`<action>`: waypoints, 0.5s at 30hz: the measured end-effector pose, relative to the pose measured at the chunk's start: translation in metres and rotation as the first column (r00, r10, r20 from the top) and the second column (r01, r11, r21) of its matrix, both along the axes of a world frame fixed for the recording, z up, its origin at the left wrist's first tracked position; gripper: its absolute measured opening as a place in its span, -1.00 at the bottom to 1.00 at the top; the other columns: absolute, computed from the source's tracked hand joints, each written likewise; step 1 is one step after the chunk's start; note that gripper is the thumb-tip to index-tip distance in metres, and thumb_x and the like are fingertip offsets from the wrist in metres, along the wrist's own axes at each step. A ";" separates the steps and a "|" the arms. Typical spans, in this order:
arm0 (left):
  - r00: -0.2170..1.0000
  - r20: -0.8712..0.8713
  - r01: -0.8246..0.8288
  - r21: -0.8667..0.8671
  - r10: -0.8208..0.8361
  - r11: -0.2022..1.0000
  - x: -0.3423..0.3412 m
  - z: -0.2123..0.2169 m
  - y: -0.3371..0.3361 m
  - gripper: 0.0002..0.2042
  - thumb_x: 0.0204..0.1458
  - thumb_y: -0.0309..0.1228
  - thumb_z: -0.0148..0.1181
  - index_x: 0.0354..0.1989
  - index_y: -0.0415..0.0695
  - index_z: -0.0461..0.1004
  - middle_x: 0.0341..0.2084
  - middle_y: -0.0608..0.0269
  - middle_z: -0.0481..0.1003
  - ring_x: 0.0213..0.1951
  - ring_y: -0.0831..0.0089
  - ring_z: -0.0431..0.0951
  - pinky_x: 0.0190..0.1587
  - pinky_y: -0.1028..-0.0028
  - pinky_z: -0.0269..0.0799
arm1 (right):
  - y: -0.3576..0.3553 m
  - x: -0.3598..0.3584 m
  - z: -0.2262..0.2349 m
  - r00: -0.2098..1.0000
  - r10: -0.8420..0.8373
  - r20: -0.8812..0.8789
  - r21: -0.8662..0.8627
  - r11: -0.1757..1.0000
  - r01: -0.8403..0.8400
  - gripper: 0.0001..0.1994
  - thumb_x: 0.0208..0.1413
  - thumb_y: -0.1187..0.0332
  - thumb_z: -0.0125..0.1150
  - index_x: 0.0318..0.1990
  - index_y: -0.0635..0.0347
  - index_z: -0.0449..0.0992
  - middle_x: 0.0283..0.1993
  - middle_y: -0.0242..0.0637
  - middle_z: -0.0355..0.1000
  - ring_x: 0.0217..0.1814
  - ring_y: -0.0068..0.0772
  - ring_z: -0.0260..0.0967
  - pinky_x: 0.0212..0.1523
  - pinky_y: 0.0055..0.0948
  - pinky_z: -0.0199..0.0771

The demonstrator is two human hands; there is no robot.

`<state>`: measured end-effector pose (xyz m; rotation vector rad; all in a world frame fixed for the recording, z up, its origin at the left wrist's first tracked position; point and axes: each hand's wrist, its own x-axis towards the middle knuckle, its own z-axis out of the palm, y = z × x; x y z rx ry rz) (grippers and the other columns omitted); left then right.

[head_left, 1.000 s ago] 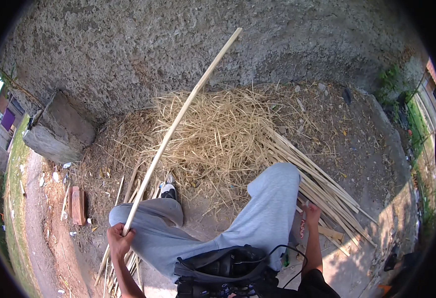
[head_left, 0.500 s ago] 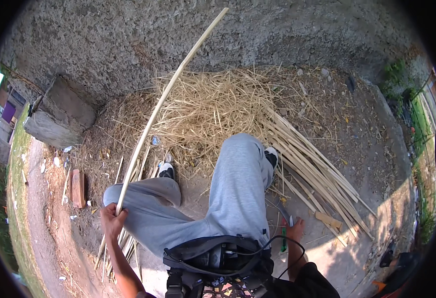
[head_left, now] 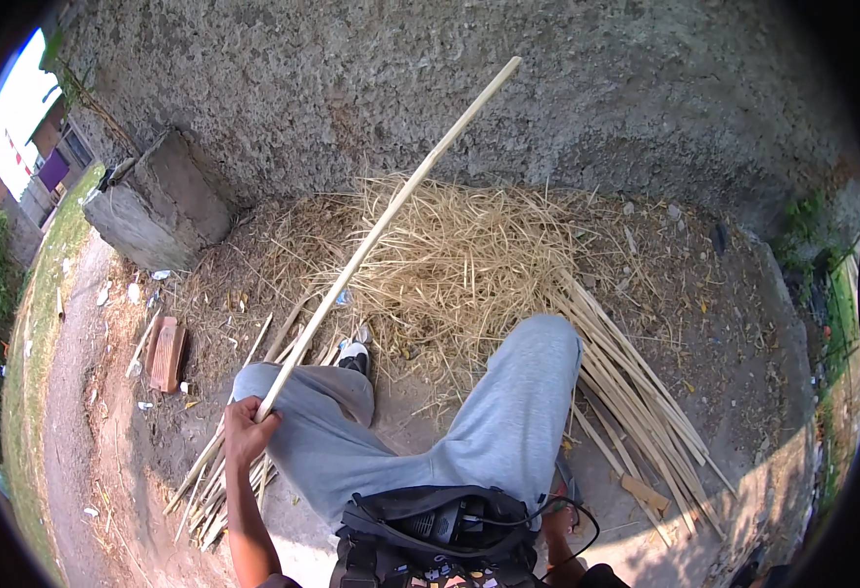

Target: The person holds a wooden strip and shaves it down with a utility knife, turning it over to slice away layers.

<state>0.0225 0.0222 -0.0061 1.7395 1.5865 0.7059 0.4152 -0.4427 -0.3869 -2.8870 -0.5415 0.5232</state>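
My left hand (head_left: 247, 431) is closed round the lower end of a long pale split-wood strip (head_left: 383, 223), which looks like bamboo. The strip slants up to the right, past my left knee and in front of the wall. Low beside my right thigh, my right hand (head_left: 558, 525) is partly hidden by the bag and a black cable. A grey blade-like piece (head_left: 569, 480) shows just beyond its fingers; whether the hand grips it I cannot tell. More strips (head_left: 209, 480) lie under my left leg, and a large bundle of strips (head_left: 640, 392) lies on the right.
A heap of thin shavings (head_left: 459, 255) lies before my feet against a rough grey wall (head_left: 430, 108). On the left are a red brick (head_left: 166, 355) and a concrete block (head_left: 160, 211). A short flat wood piece (head_left: 644, 493) lies near the right bundle. An open black bag (head_left: 440, 524) sits at my waist.
The strip's far end has swung right and lower, tilting more. My right hand has drawn back toward my body, partly behind the cable. The view has shifted, and my right knee has moved right.
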 end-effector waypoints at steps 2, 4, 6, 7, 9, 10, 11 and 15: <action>1.000 -0.005 0.000 0.016 0.000 1.000 0.002 0.000 -0.001 -0.84 -0.17 -0.50 0.29 -0.66 -0.23 0.43 -0.75 0.50 0.32 -0.65 0.75 0.21 -0.61 0.57 0.07 | 0.016 0.007 0.027 0.996 -0.063 -0.064 0.203 0.976 0.075 -0.67 0.06 0.13 0.19 -0.23 0.25 0.49 -0.25 0.06 0.50 -0.20 0.17 0.48 -0.19 0.02 0.45; 1.000 -0.014 -0.005 0.025 0.005 1.000 0.003 0.000 0.000 -0.84 -0.17 -0.51 0.30 -0.66 -0.23 0.44 -0.75 0.50 0.32 -0.65 0.75 0.22 -0.61 0.56 0.08 | 0.035 0.017 0.055 0.984 -0.103 -0.145 0.385 0.910 0.152 -0.65 0.05 0.11 0.21 -0.27 0.27 0.49 -0.36 0.04 0.50 -0.26 0.15 0.48 -0.23 0.00 0.45; 1.000 0.029 -0.003 0.007 0.003 1.000 0.003 0.002 -0.001 -0.85 -0.17 -0.52 0.30 -0.65 -0.24 0.44 -0.75 0.50 0.32 -0.64 0.75 0.23 -0.60 0.58 0.08 | 0.058 0.026 0.090 0.874 -0.271 -0.403 0.473 0.756 0.452 -0.79 0.05 0.31 0.23 -0.32 0.31 0.47 -0.53 -0.14 0.44 -0.52 -0.19 0.44 -0.50 -0.25 0.46; 0.999 0.035 -0.001 0.007 0.000 1.000 0.003 0.000 0.000 -0.85 -0.17 -0.52 0.30 -0.65 -0.24 0.44 -0.75 0.50 0.32 -0.64 0.75 0.23 -0.60 0.58 0.08 | 0.064 0.032 0.102 0.817 -0.318 -0.481 0.481 0.683 0.549 -0.83 0.05 0.37 0.24 -0.34 0.32 0.46 -0.59 -0.19 0.43 -0.61 -0.31 0.43 -0.59 -0.33 0.46; 0.997 0.081 0.014 -0.029 -0.012 0.999 -0.002 0.002 0.001 -0.90 -0.16 -0.55 0.30 -0.59 -0.24 0.49 -0.70 0.49 0.39 -0.64 0.76 0.25 -0.60 0.60 0.08 | 0.079 0.049 0.117 0.877 -0.294 -0.379 0.678 0.557 0.480 -0.87 0.05 0.45 0.27 -0.41 0.27 0.43 -0.64 -0.31 0.37 -0.73 -0.47 0.30 -0.73 -0.46 0.28; 0.996 0.090 0.013 -0.021 -0.011 1.000 0.001 0.005 0.002 -0.90 -0.16 -0.55 0.30 -0.59 -0.24 0.49 -0.70 0.49 0.39 -0.64 0.76 0.25 -0.60 0.60 0.08 | 0.076 0.066 0.119 0.881 -0.290 -0.373 0.687 0.552 0.472 -0.87 0.05 0.45 0.27 -0.41 0.27 0.43 -0.64 -0.31 0.37 -0.73 -0.47 0.30 -0.73 -0.46 0.28; 0.993 0.121 0.016 -0.061 -0.009 0.998 0.006 0.008 0.003 -0.89 -0.14 -0.52 0.31 -0.58 -0.25 0.49 -0.71 0.50 0.37 -0.64 0.75 0.25 -0.60 0.60 0.10 | 0.070 0.089 0.117 0.885 -0.306 -0.350 0.711 0.529 0.464 -0.87 0.03 0.47 0.28 -0.44 0.28 0.43 -0.65 -0.33 0.36 -0.72 -0.52 0.29 -0.73 -0.50 0.22; 0.987 0.139 0.087 -0.069 -0.077 0.994 0.027 0.024 0.008 -0.86 -0.09 -0.47 0.34 -0.53 -0.27 0.52 -0.71 0.50 0.37 -0.63 0.74 0.25 -0.59 0.60 0.12 | 0.095 0.159 0.164 0.907 -0.278 -0.317 0.854 0.333 0.400 -0.87 0.10 0.45 0.23 -0.46 0.23 0.44 -0.59 -0.34 0.42 -0.73 -0.68 0.18 -0.72 -0.64 0.09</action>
